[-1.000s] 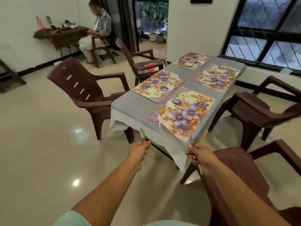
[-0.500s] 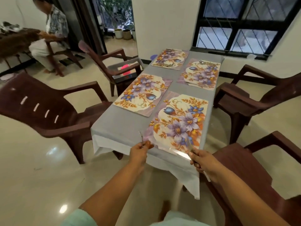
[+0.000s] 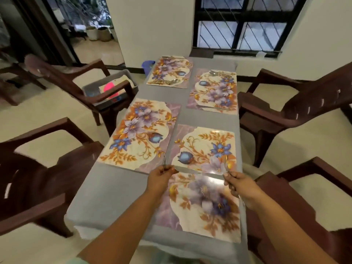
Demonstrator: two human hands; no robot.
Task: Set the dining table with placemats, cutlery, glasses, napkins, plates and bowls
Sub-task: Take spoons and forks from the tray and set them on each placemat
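Several floral placemats lie on the grey-clothed table point(image 3: 114, 189). The nearest placemat point(image 3: 207, 202) is under my hands. My left hand point(image 3: 161, 177) pinches a thin metal utensil point(image 3: 164, 160) that points up over the mat's left edge. My right hand point(image 3: 242, 183) grips a fork point(image 3: 226, 164), tines up, over the mat's right side. The near left placemat point(image 3: 141, 134) is bare. The far left placemat point(image 3: 170, 72) and the far right placemat point(image 3: 215, 92) each carry cutlery.
Dark brown plastic chairs surround the table: one near left point(image 3: 38, 180), one far left point(image 3: 76, 84) holding a grey bin point(image 3: 111, 86) with items, one far right point(image 3: 297, 109), one near right point(image 3: 297, 204). A window is behind the table.
I have stepped up to the table end. Both hands, still holding the cutlery, have moved from off the table edge to above the nearest placemat.
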